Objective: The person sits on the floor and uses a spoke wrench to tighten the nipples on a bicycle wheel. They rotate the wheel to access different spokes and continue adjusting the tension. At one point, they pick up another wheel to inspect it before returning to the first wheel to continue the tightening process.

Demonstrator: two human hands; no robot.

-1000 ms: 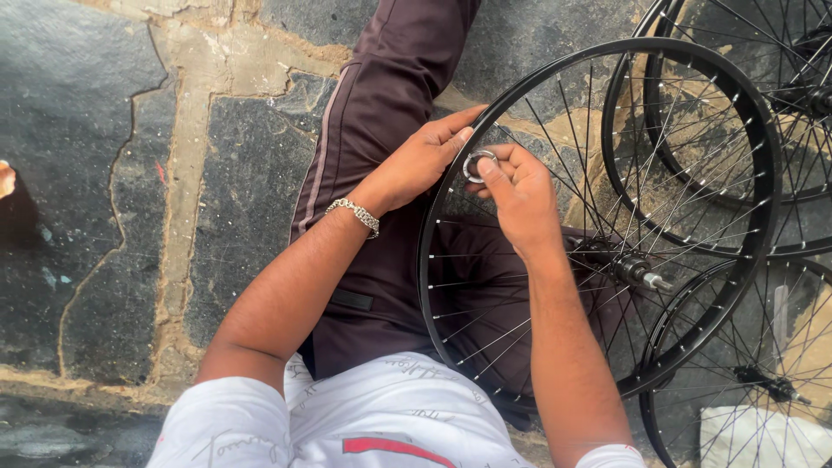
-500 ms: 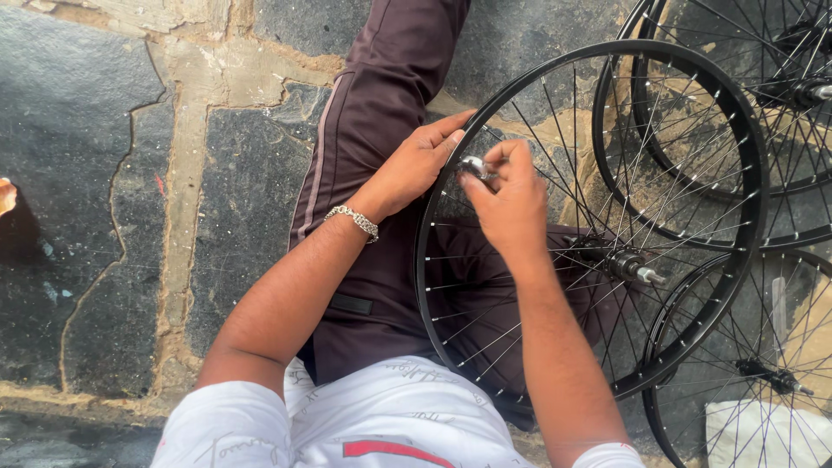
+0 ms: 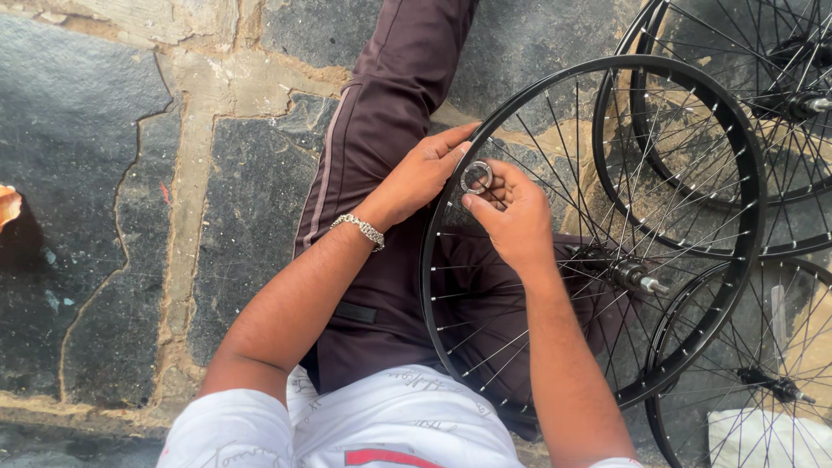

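Observation:
A black spoked bicycle wheel [image 3: 752, 173] rests on my lap, its hub [image 3: 637, 277] toward the right. My left hand [image 3: 420, 173], with a metal bracelet on the wrist, grips the rim at its upper left. My right hand [image 3: 511, 212] holds a small round silver spoke tool [image 3: 476, 177] against the rim, pinched between thumb and fingers just beside my left fingertips.
More black spoked wheels [image 3: 780, 95] lie stacked at the upper right, another [image 3: 763, 381] at the lower right. I sit on stone paving [image 3: 104, 173] with my leg in dark maroon trousers [image 3: 381, 113] stretched out. A white cloth [image 3: 763, 438] lies at the bottom right.
My right hand has turned with the silver tool on the rim; the tool's ring face shows again after being partly hidden. The wheel shifted slightly.

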